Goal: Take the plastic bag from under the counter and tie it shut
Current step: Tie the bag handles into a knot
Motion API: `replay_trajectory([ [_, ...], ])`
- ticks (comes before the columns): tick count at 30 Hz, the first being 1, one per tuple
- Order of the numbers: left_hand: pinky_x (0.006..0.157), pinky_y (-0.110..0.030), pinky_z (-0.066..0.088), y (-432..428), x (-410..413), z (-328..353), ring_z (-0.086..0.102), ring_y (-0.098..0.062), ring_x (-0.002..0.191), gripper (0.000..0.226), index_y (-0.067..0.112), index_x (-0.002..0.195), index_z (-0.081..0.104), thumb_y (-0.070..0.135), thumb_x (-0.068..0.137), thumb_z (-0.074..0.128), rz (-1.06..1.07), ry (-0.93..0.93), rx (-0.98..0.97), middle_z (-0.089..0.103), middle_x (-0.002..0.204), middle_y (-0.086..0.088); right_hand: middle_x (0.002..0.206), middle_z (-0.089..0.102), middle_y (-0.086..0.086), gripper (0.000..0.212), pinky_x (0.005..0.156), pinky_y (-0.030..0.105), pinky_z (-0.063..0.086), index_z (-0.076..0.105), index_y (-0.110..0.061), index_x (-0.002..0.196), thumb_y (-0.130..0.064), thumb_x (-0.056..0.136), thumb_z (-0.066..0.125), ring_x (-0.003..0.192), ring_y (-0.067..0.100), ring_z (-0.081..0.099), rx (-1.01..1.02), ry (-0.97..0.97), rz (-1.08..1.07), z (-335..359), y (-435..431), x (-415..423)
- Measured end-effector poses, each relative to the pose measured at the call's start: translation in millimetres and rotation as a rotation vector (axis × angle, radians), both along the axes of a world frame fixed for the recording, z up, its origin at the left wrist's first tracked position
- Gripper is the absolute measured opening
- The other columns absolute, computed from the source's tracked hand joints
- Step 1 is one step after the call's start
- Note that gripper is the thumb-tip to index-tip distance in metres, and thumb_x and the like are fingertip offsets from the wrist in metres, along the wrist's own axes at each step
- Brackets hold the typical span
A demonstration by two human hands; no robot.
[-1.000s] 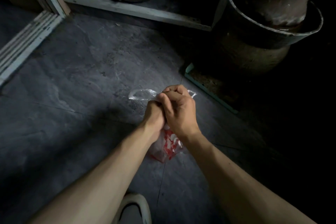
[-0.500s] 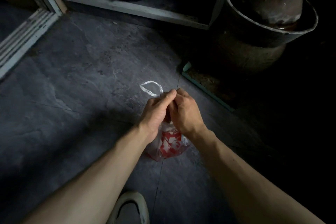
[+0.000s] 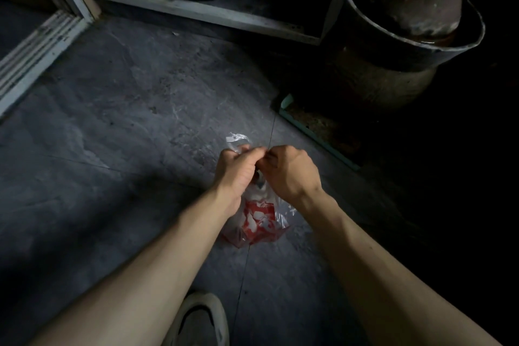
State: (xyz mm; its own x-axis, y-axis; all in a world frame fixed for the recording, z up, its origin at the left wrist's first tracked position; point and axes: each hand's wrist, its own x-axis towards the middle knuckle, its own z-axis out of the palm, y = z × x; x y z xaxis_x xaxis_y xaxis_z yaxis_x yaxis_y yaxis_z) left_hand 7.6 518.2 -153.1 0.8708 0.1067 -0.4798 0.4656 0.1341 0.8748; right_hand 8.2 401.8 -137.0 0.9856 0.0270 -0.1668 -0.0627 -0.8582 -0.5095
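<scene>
A clear plastic bag with a red and white print (image 3: 259, 220) hangs just above the grey tiled floor at the middle of the view. My left hand (image 3: 238, 170) and my right hand (image 3: 289, 170) both pinch its gathered top, fingertips touching over the neck. A clear loop of the bag's handle sticks up past my left fingers. The hands hide the neck itself, so any knot is out of sight.
The open space under the counter (image 3: 213, 12) lies at the top, with dark clutter inside. A big dark pot (image 3: 404, 36) stands at the right on a tray with a green rim (image 3: 317, 137). My shoe (image 3: 199, 320) is at the bottom.
My hands have drawn slightly apart at the bag's top, and the clear handle loop has shrunk and shifted from lying left to standing above my left fingers.
</scene>
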Motion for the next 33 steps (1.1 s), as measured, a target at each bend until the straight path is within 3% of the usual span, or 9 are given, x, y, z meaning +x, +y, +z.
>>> replay_trajectory([
  [2, 0.077, -0.035, 0.055, 0, 3, -2, 0.072, -0.019, 0.077, 0.021, 0.02, 0.066, 0.071, 0.029, 0.085, 0.073, 0.021, 0.018, -0.022, 0.077, 0.074, -0.001, 0.081, 0.071, 0.007, 0.031, 0.062, 0.037, 0.05, 0.066, -0.012, 0.083, -0.038, 0.097, 0.057, 0.072, 0.027, 0.065, 0.144, 0.031, 0.008, 3, -1, 0],
  [5, 0.061, -0.023, 0.057, 2, 6, -4, 0.073, -0.008, 0.069, 0.021, 0.02, 0.072, 0.071, 0.024, 0.092, 0.068, 0.063, 0.008, -0.001, 0.077, 0.069, 0.006, 0.087, 0.075, 0.007, 0.026, 0.07, 0.035, 0.053, 0.075, -0.007, 0.095, -0.019, 0.099, 0.053, 0.079, 0.021, 0.068, 0.381, 0.086, -0.025, 9, -3, -1],
  [8, 0.052, -0.013, 0.051, 3, 6, -4, 0.072, 0.0, 0.062, 0.019, 0.02, 0.076, 0.071, 0.023, 0.094, 0.067, 0.098, -0.017, 0.016, 0.077, 0.069, 0.011, 0.068, 0.068, -0.004, 0.025, 0.057, 0.025, 0.045, 0.077, -0.007, 0.099, -0.009, 0.098, 0.053, 0.058, 0.006, 0.057, 0.559, 0.131, -0.148, 12, -5, -1],
  [12, 0.056, -0.016, 0.054, 0, 7, 1, 0.073, -0.005, 0.065, 0.02, 0.019, 0.079, 0.074, 0.021, 0.096, 0.064, 0.092, -0.061, 0.045, 0.078, 0.071, 0.006, 0.064, 0.061, 0.007, 0.026, 0.049, 0.028, 0.04, 0.076, 0.002, 0.092, -0.008, 0.1, 0.053, 0.051, 0.011, 0.049, 0.715, 0.271, -0.241, 18, -7, 2],
  [15, 0.06, -0.02, 0.055, -1, 5, 6, 0.072, -0.006, 0.065, 0.022, 0.02, 0.077, 0.075, 0.018, 0.096, 0.064, 0.067, -0.105, 0.053, 0.076, 0.068, 0.005, 0.068, 0.066, 0.006, 0.021, 0.045, 0.023, 0.041, 0.073, 0.005, 0.099, -0.002, 0.099, 0.053, 0.048, 0.009, 0.051, 0.881, 0.412, -0.281, 23, -8, 3],
  [19, 0.038, -0.025, 0.048, 0, 0, 12, 0.061, -0.02, 0.046, 0.018, 0.012, 0.083, 0.071, 0.012, 0.098, 0.061, 0.006, -0.109, -0.092, 0.069, 0.059, -0.002, 0.074, 0.07, 0.015, 0.016, 0.043, 0.022, 0.048, 0.066, 0.006, 0.098, 0.009, 0.096, 0.05, 0.049, 0.015, 0.064, 1.037, 0.572, -0.312, 28, -7, 5],
  [29, 0.056, -0.022, 0.057, 10, 1, 6, 0.075, -0.008, 0.073, 0.013, 0.01, 0.088, 0.075, 0.01, 0.095, 0.064, -0.018, -0.147, -0.007, 0.079, 0.082, 0.003, 0.081, 0.076, 0.025, 0.017, 0.055, 0.03, 0.061, 0.068, 0.014, 0.098, 0.0, 0.096, 0.059, 0.066, 0.029, 0.076, 0.932, 0.675, -0.258, 24, -3, 9],
  [33, 0.067, -0.014, 0.054, 11, 0, 3, 0.073, -0.001, 0.079, 0.02, 0.021, 0.081, 0.076, 0.01, 0.093, 0.065, -0.04, -0.22, 0.065, 0.079, 0.082, 0.011, 0.073, 0.076, 0.021, 0.018, 0.053, 0.029, 0.06, 0.067, 0.012, 0.094, -0.003, 0.098, 0.057, 0.066, 0.028, 0.077, 0.808, 0.706, -0.157, 26, -6, 11],
])
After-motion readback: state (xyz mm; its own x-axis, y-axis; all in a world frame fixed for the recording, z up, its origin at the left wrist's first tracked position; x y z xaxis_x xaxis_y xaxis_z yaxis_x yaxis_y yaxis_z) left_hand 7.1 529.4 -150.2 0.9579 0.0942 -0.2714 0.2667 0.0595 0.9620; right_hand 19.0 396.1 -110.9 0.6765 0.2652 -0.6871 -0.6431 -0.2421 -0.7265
